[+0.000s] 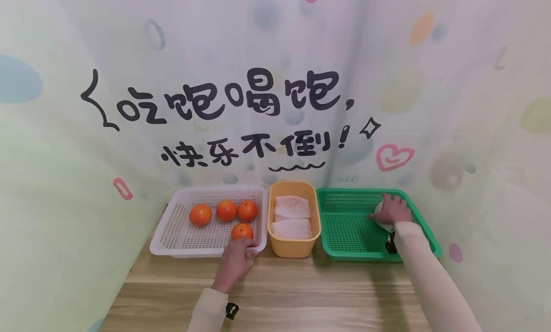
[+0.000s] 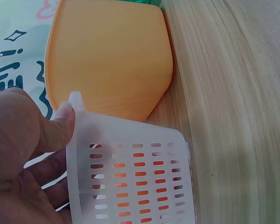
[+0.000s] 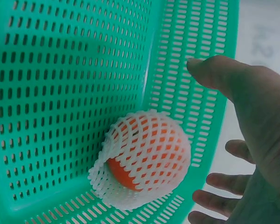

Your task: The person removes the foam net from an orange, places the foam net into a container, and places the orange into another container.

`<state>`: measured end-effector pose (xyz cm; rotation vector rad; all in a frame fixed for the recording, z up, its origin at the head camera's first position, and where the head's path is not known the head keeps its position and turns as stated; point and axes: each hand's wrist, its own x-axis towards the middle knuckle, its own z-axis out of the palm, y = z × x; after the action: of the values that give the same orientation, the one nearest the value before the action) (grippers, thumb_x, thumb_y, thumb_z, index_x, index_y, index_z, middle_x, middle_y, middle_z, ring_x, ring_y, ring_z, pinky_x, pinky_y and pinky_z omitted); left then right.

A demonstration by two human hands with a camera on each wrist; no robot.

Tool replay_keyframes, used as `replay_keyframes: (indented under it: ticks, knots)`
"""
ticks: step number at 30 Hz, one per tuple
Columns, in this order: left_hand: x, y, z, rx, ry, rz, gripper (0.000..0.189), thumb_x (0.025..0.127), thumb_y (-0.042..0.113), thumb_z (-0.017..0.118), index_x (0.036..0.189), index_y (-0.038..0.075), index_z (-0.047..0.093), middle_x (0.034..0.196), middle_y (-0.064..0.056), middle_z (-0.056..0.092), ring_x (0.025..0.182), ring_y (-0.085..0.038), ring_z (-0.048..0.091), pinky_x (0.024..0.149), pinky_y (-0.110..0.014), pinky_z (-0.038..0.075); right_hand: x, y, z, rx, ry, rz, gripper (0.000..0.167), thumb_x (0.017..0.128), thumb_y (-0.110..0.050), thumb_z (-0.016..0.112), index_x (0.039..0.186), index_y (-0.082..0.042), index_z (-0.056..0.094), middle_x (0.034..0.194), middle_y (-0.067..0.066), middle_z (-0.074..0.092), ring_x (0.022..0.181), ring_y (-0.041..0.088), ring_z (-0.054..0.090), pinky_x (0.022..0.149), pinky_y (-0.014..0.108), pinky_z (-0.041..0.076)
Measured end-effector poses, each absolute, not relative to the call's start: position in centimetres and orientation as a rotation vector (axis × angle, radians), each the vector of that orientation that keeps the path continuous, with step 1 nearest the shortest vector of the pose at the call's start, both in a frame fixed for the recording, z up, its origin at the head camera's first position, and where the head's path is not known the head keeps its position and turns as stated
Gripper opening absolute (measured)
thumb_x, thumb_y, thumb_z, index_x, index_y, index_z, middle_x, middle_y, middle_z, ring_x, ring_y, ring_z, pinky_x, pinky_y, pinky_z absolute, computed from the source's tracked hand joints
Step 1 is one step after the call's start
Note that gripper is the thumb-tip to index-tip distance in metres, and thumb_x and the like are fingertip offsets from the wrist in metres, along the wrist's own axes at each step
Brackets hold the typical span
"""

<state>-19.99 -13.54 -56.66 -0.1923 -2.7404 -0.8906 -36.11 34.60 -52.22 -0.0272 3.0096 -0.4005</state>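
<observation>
My left hand (image 1: 234, 262) is at the front right rim of a white slotted basket (image 1: 172, 251), beside the nearest round orange-red fruit (image 1: 242, 230). In the left wrist view the thumb lies over the basket's rim (image 2: 73, 154), with the other fingers behind it. My right hand (image 1: 393, 210) is over the right side of a green slotted basket (image 1: 344, 253). Spread fingers show in the right wrist view, apart from an orange-red fruit in a white foam net (image 3: 149, 158). That fruit rests in the basket's corner, its net gaping on one side.
Three more orange-red fruits (image 1: 200, 215) sit in the white basket. Between the baskets stands a yellow bin (image 1: 294, 248) holding stacked white foam nets (image 1: 292, 229). Behind the wooden table (image 1: 292, 293) hangs a printed curtain (image 1: 258, 45).
</observation>
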Motion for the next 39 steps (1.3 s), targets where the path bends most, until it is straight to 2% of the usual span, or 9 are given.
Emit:
replay_keyframes:
  ticks: [6,16,19,22,26,28,31,36,39]
  knots:
    - [-20.0,-13.7,-56.6,-0.194,-2.726,-0.912,0.02,0.086,0.004,0.076,0.106,0.01,0.077,0.103,-0.002,0.077,0.103,-0.025,0.07,0.097,-0.048,0.054,-37.1,35.7,-52.9,0.045,2.948,-0.407,0.106,0.087,-0.051,0.072,0.154,0.011,0.019,0.146,0.051,0.025,0.131,0.071,0.028,0.097,0.077,0.041]
    - [-20.1,-13.5,-56.3,-0.222,-2.737,-0.911,0.02,0.085,0.003,0.077,0.104,0.011,0.077,0.102,-0.001,0.078,0.101,-0.024,0.07,0.095,-0.047,0.055,-36.6,36.6,-53.2,0.115,2.814,-0.4,0.108,0.088,-0.047,0.07,0.15,0.022,0.015,0.147,0.056,0.015,0.135,0.07,0.019,0.101,0.076,0.041]
    - [-20.2,-13.5,-56.2,-0.217,-2.742,-0.906,0.019,0.086,0.005,0.077,0.103,0.012,0.077,0.102,-0.001,0.078,0.1,-0.024,0.069,0.095,-0.047,0.055,-36.6,36.5,-53.3,0.125,2.811,-0.434,0.107,0.088,-0.044,0.071,0.15,0.022,0.014,0.146,0.057,0.015,0.134,0.073,0.017,0.101,0.077,0.04]
    - [-20.2,-13.5,-56.2,-0.2,-2.756,-0.906,0.019,0.086,0.005,0.077,0.104,0.012,0.077,0.103,-0.001,0.077,0.101,-0.023,0.069,0.096,-0.047,0.054,-36.8,36.4,-53.8,0.11,2.83,-0.477,0.098,0.089,-0.038,0.069,0.148,0.019,0.016,0.138,0.057,0.028,0.128,0.073,0.028,0.096,0.076,0.043]
    - [-20.3,-13.6,-56.2,-0.205,-2.759,-0.908,0.019,0.087,0.006,0.077,0.105,0.01,0.077,0.104,-0.001,0.077,0.102,-0.024,0.068,0.097,-0.048,0.053,-36.7,36.4,-54.1,0.073,2.877,-0.501,0.08,0.09,-0.029,0.065,0.141,0.016,0.024,0.12,0.05,0.047,0.107,0.065,0.051,0.082,0.069,0.05]
    - [-20.4,-13.6,-56.2,-0.204,-2.758,-0.916,0.019,0.087,0.006,0.077,0.106,0.01,0.077,0.104,-0.001,0.077,0.102,-0.024,0.068,0.098,-0.048,0.053,-36.5,36.3,-53.9,0.05,2.886,-0.515,0.077,0.09,-0.027,0.064,0.141,0.016,0.025,0.118,0.049,0.049,0.104,0.064,0.053,0.079,0.068,0.051]
    - [-20.2,-13.7,-56.3,-0.198,-2.757,-0.927,0.018,0.087,0.005,0.076,0.104,0.011,0.077,0.103,0.0,0.077,0.1,-0.022,0.067,0.097,-0.047,0.054,-36.0,36.2,-53.4,0.011,2.87,-0.559,0.077,0.091,-0.026,0.065,0.142,0.016,0.025,0.123,0.048,0.048,0.106,0.064,0.053,0.079,0.067,0.052]
    - [-19.9,-13.8,-56.6,-0.198,-2.74,-0.914,0.018,0.086,0.004,0.076,0.101,0.013,0.077,0.101,0.001,0.077,0.098,-0.021,0.067,0.095,-0.046,0.054,-35.5,36.2,-53.1,-0.016,2.863,-0.628,0.079,0.089,-0.026,0.069,0.144,0.015,0.029,0.127,0.046,0.049,0.104,0.057,0.058,0.072,0.058,0.055]
    - [-19.8,-14.0,-56.7,-0.173,-2.738,-0.909,0.018,0.085,0.004,0.076,0.1,0.014,0.077,0.1,0.002,0.077,0.099,-0.022,0.067,0.095,-0.047,0.054,-35.5,35.9,-52.9,-0.02,2.871,-0.67,0.081,0.09,-0.027,0.07,0.145,0.015,0.028,0.129,0.046,0.047,0.108,0.058,0.056,0.077,0.06,0.055]
